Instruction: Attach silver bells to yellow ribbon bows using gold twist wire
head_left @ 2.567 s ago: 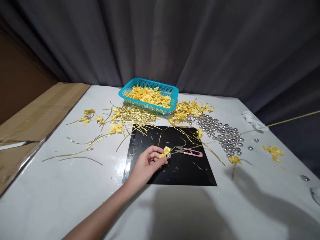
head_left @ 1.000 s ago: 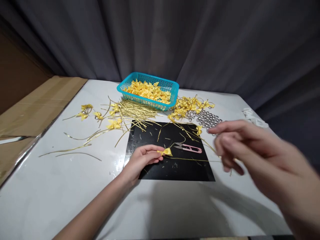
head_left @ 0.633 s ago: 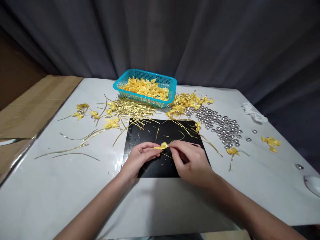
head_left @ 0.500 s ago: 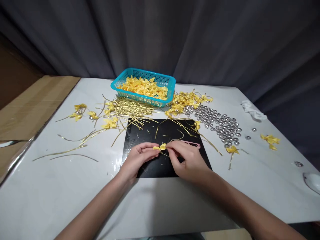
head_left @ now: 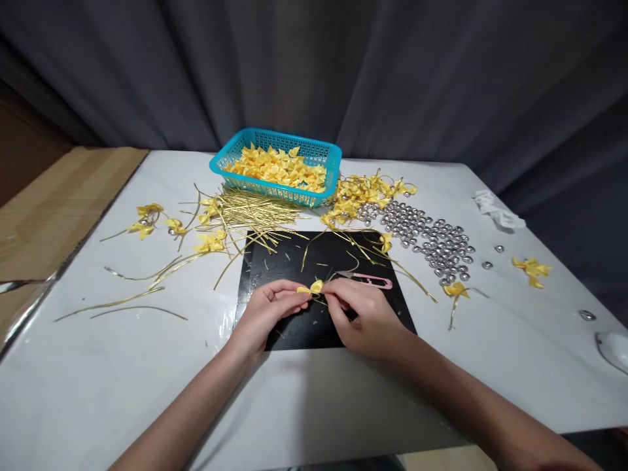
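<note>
Over the black mat point(head_left: 294, 333), my two hands meet at a small yellow ribbon flower point(head_left: 315, 287). My left hand point(head_left: 265, 314) is closed, pinching the flower's left side between thumb and fingers. From the other side my right hand point(head_left: 366, 314) pinches too, thumb against forefinger, at the flower's right edge, where a thin gold wire shows. Its fingertips partly hide what they grip. Just beyond the right hand lies a pink-handled cutter point(head_left: 375, 281), its blade pointing left. Small wire clippings are scattered on the mat.
A blue basket point(head_left: 267, 186) of yellow ribbon pieces point(head_left: 275, 167) stands at the back. Before it lie gold wires point(head_left: 258, 212); to its right, finished-looking yellow flowers point(head_left: 360, 193) and a spread of silver beads point(head_left: 446, 252). Crumpled white tissue point(head_left: 498, 210) lies far right.
The view has shifted slightly. My right hand has drawn a little nearer, and more of the pink cutter shows beyond it. Both hands keep their pinch at the flower.
</note>
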`<state>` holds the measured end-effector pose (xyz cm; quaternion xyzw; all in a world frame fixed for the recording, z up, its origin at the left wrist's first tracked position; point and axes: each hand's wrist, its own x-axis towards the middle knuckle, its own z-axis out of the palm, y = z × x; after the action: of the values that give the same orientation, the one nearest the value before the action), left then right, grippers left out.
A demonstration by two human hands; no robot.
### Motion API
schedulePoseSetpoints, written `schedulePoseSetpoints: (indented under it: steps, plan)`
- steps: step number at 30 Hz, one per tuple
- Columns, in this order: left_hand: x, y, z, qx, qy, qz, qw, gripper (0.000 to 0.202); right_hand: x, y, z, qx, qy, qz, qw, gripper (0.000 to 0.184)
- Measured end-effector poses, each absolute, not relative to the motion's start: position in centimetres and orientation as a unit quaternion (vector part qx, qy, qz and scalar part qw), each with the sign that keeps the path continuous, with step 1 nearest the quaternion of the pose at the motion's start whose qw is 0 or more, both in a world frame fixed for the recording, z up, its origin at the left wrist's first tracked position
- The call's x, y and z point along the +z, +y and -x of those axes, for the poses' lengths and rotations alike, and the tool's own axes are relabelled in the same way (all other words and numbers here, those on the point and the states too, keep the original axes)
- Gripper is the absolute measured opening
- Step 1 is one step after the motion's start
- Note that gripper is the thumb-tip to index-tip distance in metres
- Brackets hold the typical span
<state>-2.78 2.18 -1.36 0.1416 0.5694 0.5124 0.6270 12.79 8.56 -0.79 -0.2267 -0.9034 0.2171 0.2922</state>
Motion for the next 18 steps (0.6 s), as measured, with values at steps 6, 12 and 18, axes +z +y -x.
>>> schedulePoseSetpoints:
  steps: [6, 12, 18]
  plan:
    - [-1.55, 2.16, 2.72, 0.513, 0.572, -0.137, 0.625, 0.017, -0.91, 8.53, -12.8, 0.219, -0.904, 0.233, 0.283, 0.018]
    - [-1.46, 2.25, 2.63, 0.516, 0.573, -0.139, 0.622, 0.016, -0.8, 8.43, -12.82, 0.216, -0.905, 0.239, 0.28, 0.018]
    - [-1.33, 2.19, 2.63, 0.514, 0.578, -0.134, 0.62, 0.016, -0.77, 8.44, -12.95, 0.22, -0.906, 0.237, 0.275, 0.018]
